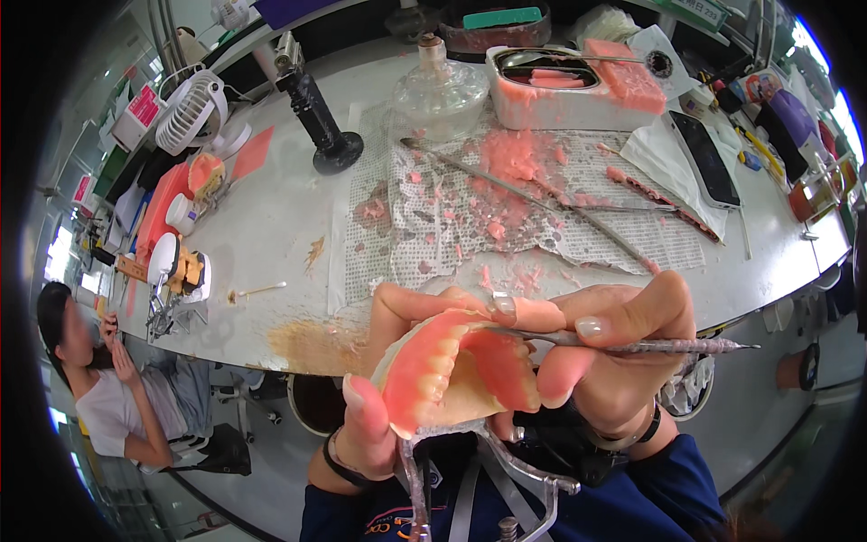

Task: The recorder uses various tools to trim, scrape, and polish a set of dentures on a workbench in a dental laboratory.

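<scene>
At the far left we see a seated person [149,406] in a white top, both hands raised. Toward us on the desk [298,235] stands a white fan [191,117], and nearer the edge a small mounted dental model [188,271]. A pink-and-cream model [207,174] sits beside pink sheets, and a cotton swab [259,291] lies to the right of the mounted one. A black torch [323,122] stands upright further along.

In front of us, our left hand [386,330] grips the left side of a denture model [424,375], thumb against its outer face and fingers behind the upper rim. The model is held above the desk's near edge, with pink gums, cream teeth and a metal frame [416,492] just beneath it. Behind, a glass lamp [440,90] stands near stained printed paper [452,244] strewn with pink crumbs.

Our right hand [623,370] pinches a slim metal tool [650,345], its pointed end to the right; whether its other end touches the gum we cannot tell. Beyond are a white tray [578,116] with pink pieces and, further right, a dark phone [704,158].
</scene>
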### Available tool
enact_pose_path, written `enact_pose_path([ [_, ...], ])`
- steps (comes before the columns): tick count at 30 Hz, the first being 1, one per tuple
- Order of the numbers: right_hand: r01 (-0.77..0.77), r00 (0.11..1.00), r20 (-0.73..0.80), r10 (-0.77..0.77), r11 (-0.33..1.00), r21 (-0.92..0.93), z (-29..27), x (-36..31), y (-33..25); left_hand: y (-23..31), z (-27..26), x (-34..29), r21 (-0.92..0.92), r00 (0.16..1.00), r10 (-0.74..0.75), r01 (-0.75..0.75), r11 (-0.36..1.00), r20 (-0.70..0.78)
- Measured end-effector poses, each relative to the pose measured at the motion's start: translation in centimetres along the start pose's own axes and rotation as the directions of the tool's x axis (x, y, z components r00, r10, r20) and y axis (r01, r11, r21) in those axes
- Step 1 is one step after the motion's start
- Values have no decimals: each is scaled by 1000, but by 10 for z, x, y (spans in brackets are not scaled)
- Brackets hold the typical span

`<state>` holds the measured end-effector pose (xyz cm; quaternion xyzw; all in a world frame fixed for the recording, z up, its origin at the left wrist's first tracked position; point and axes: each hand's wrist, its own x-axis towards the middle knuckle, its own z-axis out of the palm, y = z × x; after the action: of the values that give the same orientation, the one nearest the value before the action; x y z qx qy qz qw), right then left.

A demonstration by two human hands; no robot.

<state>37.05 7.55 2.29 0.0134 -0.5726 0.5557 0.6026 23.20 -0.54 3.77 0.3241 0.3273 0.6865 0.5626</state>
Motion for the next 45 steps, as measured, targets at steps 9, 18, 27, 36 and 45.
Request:
enact_pose_path([
  [9, 129, 977, 191, -93, 974, -188, -10, 9, 2, 9, -5, 1, 127, 983, -135, 120, 985, 120],
  [18, -148, 925, -366, 106, 985, -88, 7, 5, -7, 9, -6, 2, 92, 984, -103, 90, 992, 145],
  [27, 170, 985, 107, -134, 850, -499, -7, -10, -18, 2, -21, 0, -80, 959, -60, 85, 993, 276],
  [36, 192, 974, 215, -77, 784, -590, -7, -8, -23, -4, -4, -3, 22, 999, 28, -29, 999, 24],
  [45, 164, 976, 207, -67, 853, -496, -7, -6, -17, 4, 1, 0, 22, 998, -60, 60, 998, 11],
])
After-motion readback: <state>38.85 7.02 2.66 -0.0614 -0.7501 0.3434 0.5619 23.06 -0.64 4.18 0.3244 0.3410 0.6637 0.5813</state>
